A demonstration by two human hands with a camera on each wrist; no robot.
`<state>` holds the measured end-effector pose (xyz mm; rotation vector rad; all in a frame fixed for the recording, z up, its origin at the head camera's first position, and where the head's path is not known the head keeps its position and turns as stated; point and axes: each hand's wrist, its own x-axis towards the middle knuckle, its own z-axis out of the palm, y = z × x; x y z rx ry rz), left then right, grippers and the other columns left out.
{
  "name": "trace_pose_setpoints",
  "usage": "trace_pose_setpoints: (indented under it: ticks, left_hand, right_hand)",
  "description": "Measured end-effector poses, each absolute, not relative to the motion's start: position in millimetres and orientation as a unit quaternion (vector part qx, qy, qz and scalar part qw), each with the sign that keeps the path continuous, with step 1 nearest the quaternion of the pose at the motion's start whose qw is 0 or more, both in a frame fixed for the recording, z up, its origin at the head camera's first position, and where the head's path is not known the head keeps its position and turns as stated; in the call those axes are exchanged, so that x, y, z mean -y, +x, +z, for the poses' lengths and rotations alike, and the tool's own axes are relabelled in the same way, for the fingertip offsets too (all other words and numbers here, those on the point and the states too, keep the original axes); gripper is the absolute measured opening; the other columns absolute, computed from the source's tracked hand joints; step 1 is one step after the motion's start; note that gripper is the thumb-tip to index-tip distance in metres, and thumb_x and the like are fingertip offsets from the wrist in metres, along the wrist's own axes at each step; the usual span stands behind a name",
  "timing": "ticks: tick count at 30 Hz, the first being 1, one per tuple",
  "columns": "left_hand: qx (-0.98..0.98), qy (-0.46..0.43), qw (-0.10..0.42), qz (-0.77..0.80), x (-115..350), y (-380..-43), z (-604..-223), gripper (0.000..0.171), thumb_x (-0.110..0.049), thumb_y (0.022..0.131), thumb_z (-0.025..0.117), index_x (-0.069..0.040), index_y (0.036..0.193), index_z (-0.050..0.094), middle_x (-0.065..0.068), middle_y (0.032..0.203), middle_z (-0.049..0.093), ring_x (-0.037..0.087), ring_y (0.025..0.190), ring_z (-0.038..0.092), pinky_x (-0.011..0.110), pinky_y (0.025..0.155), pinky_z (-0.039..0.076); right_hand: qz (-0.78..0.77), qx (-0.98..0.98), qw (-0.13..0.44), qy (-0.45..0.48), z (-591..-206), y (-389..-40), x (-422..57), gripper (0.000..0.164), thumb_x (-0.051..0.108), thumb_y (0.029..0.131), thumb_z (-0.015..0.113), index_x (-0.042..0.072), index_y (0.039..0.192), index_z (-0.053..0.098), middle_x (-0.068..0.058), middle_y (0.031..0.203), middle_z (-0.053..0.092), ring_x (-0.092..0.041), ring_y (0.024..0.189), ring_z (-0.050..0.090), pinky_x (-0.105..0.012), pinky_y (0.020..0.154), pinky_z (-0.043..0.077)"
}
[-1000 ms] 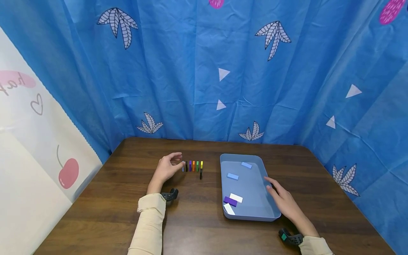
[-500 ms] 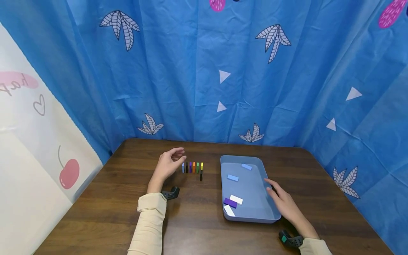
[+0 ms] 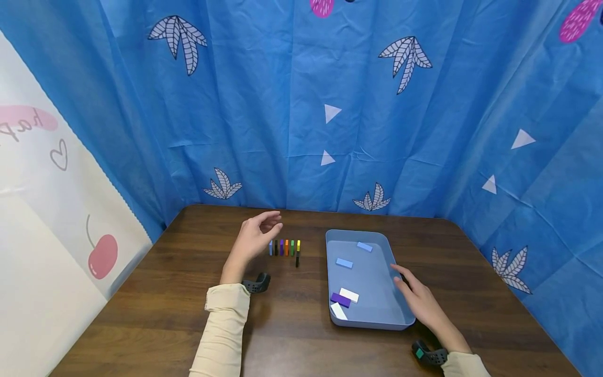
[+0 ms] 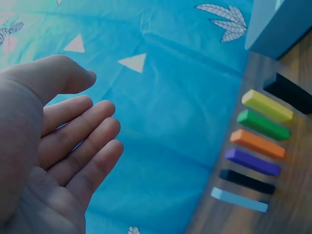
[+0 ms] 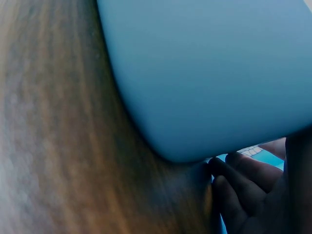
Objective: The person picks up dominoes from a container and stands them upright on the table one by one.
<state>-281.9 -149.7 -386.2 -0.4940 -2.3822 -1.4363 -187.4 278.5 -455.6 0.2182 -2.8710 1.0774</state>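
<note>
My left hand (image 3: 254,235) hovers over the left end of a row of small domino-like blocks, palm facing inward, thumb and fingers apart with nothing between them. Standing on edge in the row are a light blue block (image 4: 239,200), a black block (image 4: 247,182), a purple block (image 4: 252,162), an orange block (image 4: 257,143), a green block (image 4: 263,125) and a yellow block (image 4: 267,106). Another black block (image 3: 297,259) stands just in front of the yellow one. My right hand (image 3: 419,298) rests at the right rim of a blue tray (image 3: 372,323), fingers loosely extended; its wrist view is partly blocked by the tray wall.
Inside the tray lie two light blue blocks (image 3: 344,263), a purple block (image 3: 341,300) and two white blocks (image 3: 349,295). The brown wooden table (image 3: 282,345) ends at a blue curtain (image 3: 301,131) behind and a white printed cloth (image 3: 61,225) on the left.
My left hand lifts from the light blue block at the row's left end and shifts up and to the right. The right hand and tray stay in place.
</note>
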Motion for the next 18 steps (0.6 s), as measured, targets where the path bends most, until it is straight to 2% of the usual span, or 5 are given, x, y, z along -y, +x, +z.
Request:
trace_pose_setpoints:
  ticks: [7, 18]
  left_hand:
    - [0.823, -0.208, 0.167, -0.502, 140, -273, -372, 0.035, -0.013, 0.097, 0.072, -0.002, 0.130, 0.068, 0.018, 0.118, 0.074, 0.029, 0.103, 0.072, 0.047, 0.094, 0.058]
    - [0.829, -0.263, 0.159, -0.468, 121, -263, -361, 0.036, -0.012, 0.096, 0.072, -0.003, 0.131, 0.068, 0.013, 0.121, 0.073, 0.027, 0.105, 0.072, 0.047, 0.094, 0.057]
  right_hand:
    - [0.349, 0.934, 0.033, 0.070, -455, -186, -278, 0.052, 0.035, 0.113, 0.038, 0.009, 0.158, 0.037, -0.029, 0.159, 0.038, -0.052, 0.139, 0.046, -0.070, 0.107, 0.039]
    - [0.346, 0.935, 0.032, 0.067, -454, -185, -276, 0.052, 0.036, 0.113, 0.037, 0.008, 0.158, 0.037, -0.029, 0.159, 0.038, -0.052, 0.139, 0.045, -0.071, 0.107, 0.039]
